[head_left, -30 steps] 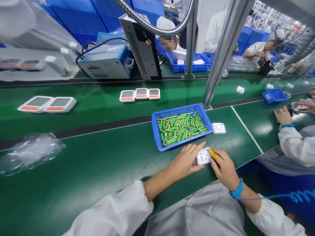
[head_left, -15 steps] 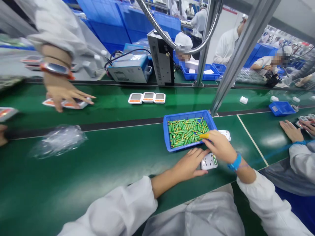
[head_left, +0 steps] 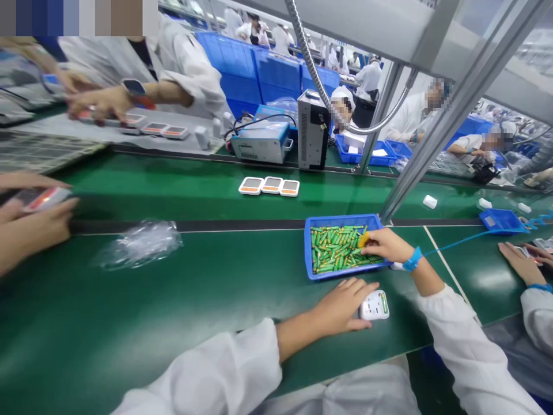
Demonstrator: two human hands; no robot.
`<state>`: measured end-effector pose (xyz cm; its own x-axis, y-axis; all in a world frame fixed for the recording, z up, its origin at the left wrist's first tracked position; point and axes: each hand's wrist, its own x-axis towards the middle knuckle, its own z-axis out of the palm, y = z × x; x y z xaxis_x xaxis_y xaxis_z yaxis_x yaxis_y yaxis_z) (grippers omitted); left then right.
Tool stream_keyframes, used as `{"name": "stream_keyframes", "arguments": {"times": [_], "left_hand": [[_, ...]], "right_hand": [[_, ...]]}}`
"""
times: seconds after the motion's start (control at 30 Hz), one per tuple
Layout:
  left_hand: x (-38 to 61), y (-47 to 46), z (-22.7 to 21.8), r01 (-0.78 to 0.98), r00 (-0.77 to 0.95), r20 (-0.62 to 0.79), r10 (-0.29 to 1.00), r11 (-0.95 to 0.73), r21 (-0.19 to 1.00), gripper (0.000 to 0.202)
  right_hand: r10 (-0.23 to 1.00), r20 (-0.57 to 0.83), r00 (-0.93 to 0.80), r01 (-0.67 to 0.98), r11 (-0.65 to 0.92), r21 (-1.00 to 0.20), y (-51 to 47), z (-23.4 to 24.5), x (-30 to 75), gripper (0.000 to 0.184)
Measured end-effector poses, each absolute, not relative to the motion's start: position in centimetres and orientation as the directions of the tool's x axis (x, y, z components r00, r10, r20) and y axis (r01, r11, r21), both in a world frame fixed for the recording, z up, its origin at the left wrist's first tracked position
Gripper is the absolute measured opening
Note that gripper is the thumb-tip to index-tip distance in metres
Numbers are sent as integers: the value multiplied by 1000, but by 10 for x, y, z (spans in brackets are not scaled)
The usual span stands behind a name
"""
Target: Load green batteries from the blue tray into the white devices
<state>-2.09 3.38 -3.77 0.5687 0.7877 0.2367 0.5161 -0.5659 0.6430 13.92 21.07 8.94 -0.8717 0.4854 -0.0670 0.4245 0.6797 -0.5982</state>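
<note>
Compared with half a second ago, the right hand (head_left: 384,245) had gone from the tray's near right corner to further in, at the right side. The co-worker's watch-wearing hand (head_left: 101,104) had left the green belt (head_left: 194,178); the two units it covered there were gone from that spot, and it was now above a row of units (head_left: 162,130) on the white surface. Other hands (head_left: 30,225) at the left edge now held a blurred unit.

Left hand (head_left: 345,308) held the white device (head_left: 375,305) braced between thumb and fingers at its left end. Device lay flat on the green table (head_left: 242,288), labelled face up, one green battery (head_left: 383,302) at its right side. Right hand's yellow-covered fingertip was among the batteries (head_left: 334,248); couldn't tell if it pinched one.

Blue tray (head_left: 308,253) sat just beyond the device, apart from it. Second white device (head_left: 396,266) at the tray's right side, mostly hidden by the right hand and wristband (head_left: 412,259). Metal post (head_left: 432,138) stood behind the tray's right corner. Clear plastic (head_left: 144,243) lay well left.
</note>
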Motion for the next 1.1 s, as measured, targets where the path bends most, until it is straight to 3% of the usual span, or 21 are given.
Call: {"name": "stream_keyframes", "arguments": {"times": [0.2,0.3,0.47,0.73,1.0,1.1], "left_hand": [[-21,32,-43,508,558,216,802,-535,674,99],[-23,30,-40,508,548,198,812,-512,692,100],[-25,27,-34,495,530,205,823,-497,713,97],[-27,27,-27,501,536,205,819,-504,704,94],[-29,26,-23,516,543,193,817,-506,691,89],[-29,25,-23,514,545,192,816,-506,693,89]], "right_hand": [[649,104,-754,376,555,-742,184,100,192,37],[701,170,-693,381,555,-739,156,103,220,35],[792,264,-551,521,574,-632,85,74,255,21],[803,370,-467,535,589,-605,21,0,252,14],[760,459,-460,496,649,-577,20,-7,234,12],[728,489,-480,450,683,-575,20,-5,236,19]]}}
